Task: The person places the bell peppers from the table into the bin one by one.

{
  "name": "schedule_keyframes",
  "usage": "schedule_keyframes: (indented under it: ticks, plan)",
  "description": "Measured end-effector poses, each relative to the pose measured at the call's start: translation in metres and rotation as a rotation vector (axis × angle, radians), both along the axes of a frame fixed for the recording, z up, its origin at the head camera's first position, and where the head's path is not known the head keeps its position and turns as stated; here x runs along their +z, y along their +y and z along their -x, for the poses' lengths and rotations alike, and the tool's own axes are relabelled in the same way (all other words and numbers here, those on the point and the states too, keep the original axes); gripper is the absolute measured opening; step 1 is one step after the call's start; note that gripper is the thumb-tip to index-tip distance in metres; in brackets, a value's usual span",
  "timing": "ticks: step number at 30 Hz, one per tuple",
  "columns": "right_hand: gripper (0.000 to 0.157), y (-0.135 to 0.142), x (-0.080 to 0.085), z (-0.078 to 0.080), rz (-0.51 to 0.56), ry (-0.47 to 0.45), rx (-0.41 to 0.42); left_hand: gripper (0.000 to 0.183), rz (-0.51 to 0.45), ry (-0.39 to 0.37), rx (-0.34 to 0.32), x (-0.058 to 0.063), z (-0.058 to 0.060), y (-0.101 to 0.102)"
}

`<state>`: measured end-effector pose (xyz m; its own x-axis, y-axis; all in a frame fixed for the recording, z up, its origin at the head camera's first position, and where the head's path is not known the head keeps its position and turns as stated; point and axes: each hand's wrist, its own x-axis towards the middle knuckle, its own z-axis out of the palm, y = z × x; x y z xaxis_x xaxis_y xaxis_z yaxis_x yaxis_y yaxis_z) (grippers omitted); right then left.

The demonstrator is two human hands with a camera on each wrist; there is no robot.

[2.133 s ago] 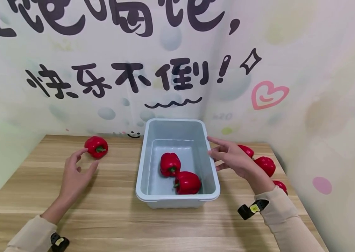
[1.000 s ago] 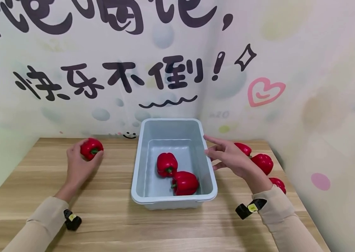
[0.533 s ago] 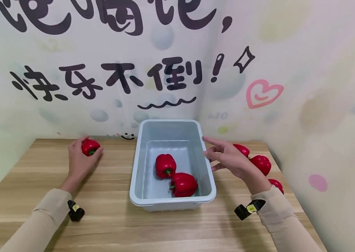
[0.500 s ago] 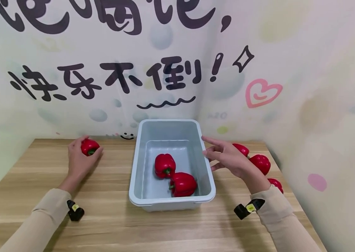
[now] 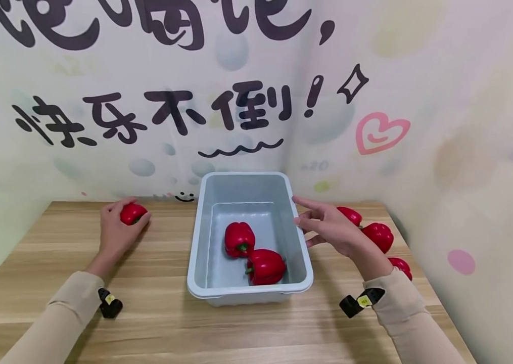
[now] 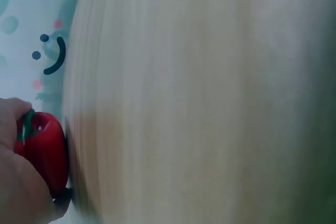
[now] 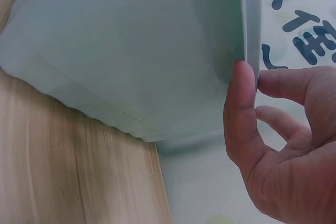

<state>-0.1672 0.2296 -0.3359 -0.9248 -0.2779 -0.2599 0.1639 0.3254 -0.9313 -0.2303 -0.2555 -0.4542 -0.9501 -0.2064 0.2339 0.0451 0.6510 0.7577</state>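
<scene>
Lateral passage: bare desk (image 5: 170, 253) between the left hand (image 5: 119, 231), gripping a red pepper (image 5: 131, 214), and the bin (image 5: 250, 291). Bin walls block low crossing; entry is from above, with two peppers (image 5: 266, 267) obstructing the mid and near floor. The right hand (image 5: 332, 227) and three further peppers (image 5: 378, 237) obstruct the right flank. The printed backdrop (image 5: 170, 172) bounds the rear.

Left grip (image 5: 117, 231) curled, right grip (image 5: 334, 227) pinching, both arms (image 5: 51, 323) extended

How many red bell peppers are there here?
6. One red bell pepper is in the left hand; two lie inside the light blue bin; three rest on the wooden table beside the right arm, which may hide more.
</scene>
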Motion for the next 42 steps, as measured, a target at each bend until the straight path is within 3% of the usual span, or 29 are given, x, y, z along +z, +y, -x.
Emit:
schedule_keyframes:
  ticks: [13, 26, 34, 42]
  plan:
    - [0.068, -0.003, 0.001, 0.0, 0.009, 0.012, 0.004, 0.06, -0.063, -0.036, 0.009, 0.003, -0.007, -0.003]
    - [0.066, 0.0, -0.003, -0.004, -0.004, -0.013, -0.017, 0.06, -0.046, -0.038, -0.111, 0.011, -0.026, 0.009]
    - [0.067, 0.001, -0.001, -0.002, -0.007, -0.006, -0.01, 0.06, -0.14, -0.089, -0.127, 0.025, -0.031, 0.017]
    - [0.066, 0.0, -0.001, 0.0, -0.001, 0.003, -0.006, 0.065, -0.223, -0.156, -0.166, 0.046, -0.038, 0.024]
